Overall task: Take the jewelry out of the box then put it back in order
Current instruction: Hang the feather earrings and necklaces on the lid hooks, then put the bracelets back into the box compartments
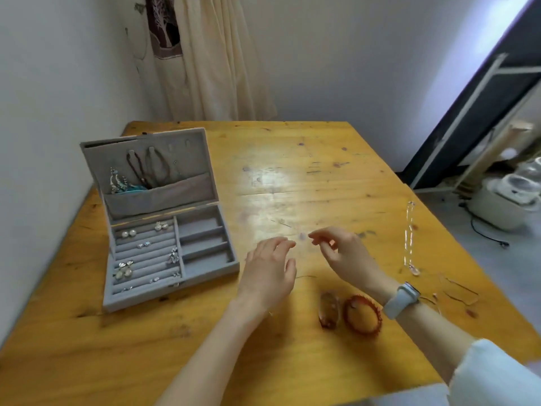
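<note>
**Jewelry Unloading: Bracelets Out, Earrings Remaining**

The grey velvet-lined jewelry box [164,230] is positioned at 9 o'clock on the yellow varnished wooden table [292,171], its lid propped upright so that the lid pocket and tray are both accessible. Dark bead strands [149,168] are hung in the lid. Pearl and silver earrings [128,232] are retained in the ridged rolls of the left tray section; the right compartments are seen vacant.

At centre, the left hand [270,271] is held above the table with fingers loosely spread, nothing gripped. The right hand [342,256], a pale blue watch [401,298] on its wrist, is raised with thumb and forefinger brought together; whether a fine item is pinched cannot be told.

At 5 o'clock, an amber-brown translucent bangle [329,309] and a red beaded bracelet [363,315] are laid just beside each other. At 3 o'clock, a clear crystal chain [409,238] is laid out straight, presumably to prevent tangling.
</note>
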